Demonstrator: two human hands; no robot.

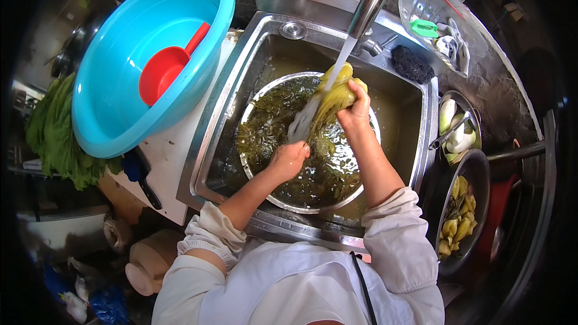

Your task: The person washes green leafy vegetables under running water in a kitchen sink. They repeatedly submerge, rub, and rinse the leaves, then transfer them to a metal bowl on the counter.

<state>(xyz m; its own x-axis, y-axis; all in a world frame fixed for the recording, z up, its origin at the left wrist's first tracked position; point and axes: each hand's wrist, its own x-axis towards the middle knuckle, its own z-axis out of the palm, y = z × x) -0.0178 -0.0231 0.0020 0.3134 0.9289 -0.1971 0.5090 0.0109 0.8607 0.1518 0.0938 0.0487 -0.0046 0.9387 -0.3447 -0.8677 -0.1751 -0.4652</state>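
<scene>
My right hand (356,107) grips the thick stem end of a bunch of yellow-green pickled mustard greens (328,105), under water running from the faucet (374,0). The bunch hangs down toward my left hand (290,160), which is closed at its lower, leafy end; its fingertips are partly hidden. Below both hands a round metal basin (245,165) stands in the sink (400,162), filled with water and loose dark green leaves.
On the left, a large blue tub (99,114) holds a red dipper (161,75). Near it are a knife (149,192) and leafy greens (54,126). At right stand a bowl of pale vegetables (460,129) and a metal bowl (445,265) with more greens. A black scrubber (412,64) lies by the faucet.
</scene>
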